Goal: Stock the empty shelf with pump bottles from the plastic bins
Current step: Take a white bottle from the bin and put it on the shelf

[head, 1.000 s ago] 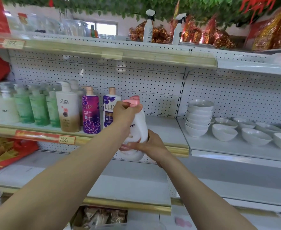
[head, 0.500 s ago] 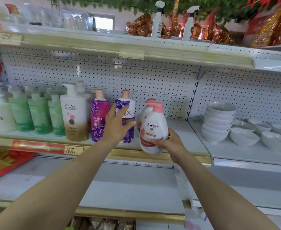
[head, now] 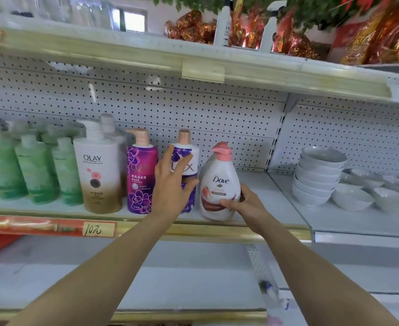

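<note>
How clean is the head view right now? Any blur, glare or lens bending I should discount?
Head view: the Dove bottle and Olay bottle read sharp; the green bottles at left and the foil packs at top right are smeared; the window is blown out; the upper shelf edge bows from the wide-angle lens; lighting is soft, without hard shadows.

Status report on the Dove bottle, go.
Right hand gripping Dove bottle, base on shelf. Left hand open against white Lux bottle. Nothing blocking.
</note>
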### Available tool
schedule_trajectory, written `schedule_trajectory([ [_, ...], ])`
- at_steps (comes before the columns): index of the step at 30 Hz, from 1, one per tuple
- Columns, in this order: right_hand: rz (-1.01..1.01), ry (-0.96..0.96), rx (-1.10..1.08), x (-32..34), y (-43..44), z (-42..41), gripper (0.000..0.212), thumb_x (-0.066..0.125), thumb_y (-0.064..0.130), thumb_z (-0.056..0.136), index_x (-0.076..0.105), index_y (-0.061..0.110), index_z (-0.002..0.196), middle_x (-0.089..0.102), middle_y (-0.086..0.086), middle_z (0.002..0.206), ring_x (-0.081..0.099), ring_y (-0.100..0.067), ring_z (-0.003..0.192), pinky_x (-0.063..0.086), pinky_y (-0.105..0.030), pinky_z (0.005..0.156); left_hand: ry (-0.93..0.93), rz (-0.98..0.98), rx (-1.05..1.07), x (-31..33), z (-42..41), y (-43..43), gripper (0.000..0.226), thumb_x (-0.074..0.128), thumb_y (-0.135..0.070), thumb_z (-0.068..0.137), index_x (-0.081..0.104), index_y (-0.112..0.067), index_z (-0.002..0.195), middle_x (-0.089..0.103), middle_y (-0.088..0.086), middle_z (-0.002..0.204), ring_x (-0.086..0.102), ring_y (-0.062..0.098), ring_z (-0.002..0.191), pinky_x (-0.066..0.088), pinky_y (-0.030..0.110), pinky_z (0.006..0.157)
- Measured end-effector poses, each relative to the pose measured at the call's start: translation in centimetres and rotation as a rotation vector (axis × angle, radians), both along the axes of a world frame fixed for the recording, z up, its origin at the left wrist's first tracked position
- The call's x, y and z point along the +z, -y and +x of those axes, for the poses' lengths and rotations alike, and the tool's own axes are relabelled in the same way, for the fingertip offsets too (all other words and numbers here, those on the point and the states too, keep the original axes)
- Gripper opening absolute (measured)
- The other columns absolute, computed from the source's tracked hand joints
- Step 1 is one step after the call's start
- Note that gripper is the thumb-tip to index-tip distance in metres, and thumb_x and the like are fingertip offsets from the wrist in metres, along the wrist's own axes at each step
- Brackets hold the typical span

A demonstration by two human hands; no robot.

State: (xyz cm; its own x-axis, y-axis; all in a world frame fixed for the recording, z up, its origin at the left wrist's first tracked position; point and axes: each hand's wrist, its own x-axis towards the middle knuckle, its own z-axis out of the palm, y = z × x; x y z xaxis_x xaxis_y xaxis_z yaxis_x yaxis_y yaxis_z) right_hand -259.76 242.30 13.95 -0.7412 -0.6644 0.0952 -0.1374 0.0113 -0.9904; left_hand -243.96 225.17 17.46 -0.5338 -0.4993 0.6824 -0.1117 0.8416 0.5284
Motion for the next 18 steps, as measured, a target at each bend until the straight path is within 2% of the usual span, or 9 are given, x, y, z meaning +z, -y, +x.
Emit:
schedule_trajectory([
  [6,0.087,-0.062,0.072,-0.3,0.6,-1.2,0.065,0.087,0.013,0.072,0.055,0.026,0.127,0.07,0.001,0.119,0.065,-0.022,0.113,0.056,-0.039,0.092,0.001,-0.015,-0.004,-0.2,0.1,0.2,0.062,0.074,-0.033,0.085,0.048,-0.033,0.142,0.015,0.001,0.163,0.024,0.026,0.14,0.037,0.035,0.103],
  [9,0.096,-0.052,0.088,-0.5,0.7,-1.6,0.069,0.088,0.018,0.07,0.053,0.029,0.129,0.069,0.002,0.122,0.063,-0.022,0.116,0.054,-0.043,0.098,0.012,-0.033,-0.001,-0.2,0.2,0.4,0.063,0.074,-0.033,0.085,0.048,-0.032,0.142,0.014,0.001,0.163,0.023,0.026,0.14,0.037,0.034,0.101],
  [13,0.128,-0.02,0.126,-0.4,0.8,-2.0,0.076,0.091,0.024,0.066,0.052,0.029,0.131,0.068,0.001,0.125,0.063,-0.022,0.119,0.051,-0.045,0.102,0.018,-0.043,0.004,-0.4,0.2,0.5,0.065,0.075,-0.033,0.085,0.046,-0.033,0.143,0.014,0.001,0.163,0.023,0.026,0.14,0.04,0.039,0.103],
  [15,0.154,-0.007,0.157,-0.2,0.6,-2.4,0.08,0.092,0.023,0.066,0.051,0.026,0.135,0.067,-0.002,0.127,0.063,-0.024,0.12,0.05,-0.047,0.104,0.031,-0.046,0.005,-0.4,0.3,0.5,0.066,0.074,-0.033,0.085,0.045,-0.034,0.144,0.013,0.0,0.164,0.022,0.026,0.14,0.041,0.039,0.103],
  [18,0.197,0.037,0.254,0.6,0.2,-2.9,0.079,0.086,0.009,0.074,0.047,0.02,0.141,0.066,-0.006,0.131,0.062,-0.026,0.122,0.05,-0.045,0.105,0.043,-0.057,0.011,-0.3,0.4,0.4,0.067,0.075,-0.032,0.084,0.044,-0.033,0.144,0.012,0.001,0.164,0.022,0.026,0.141,0.041,0.04,0.104],
])
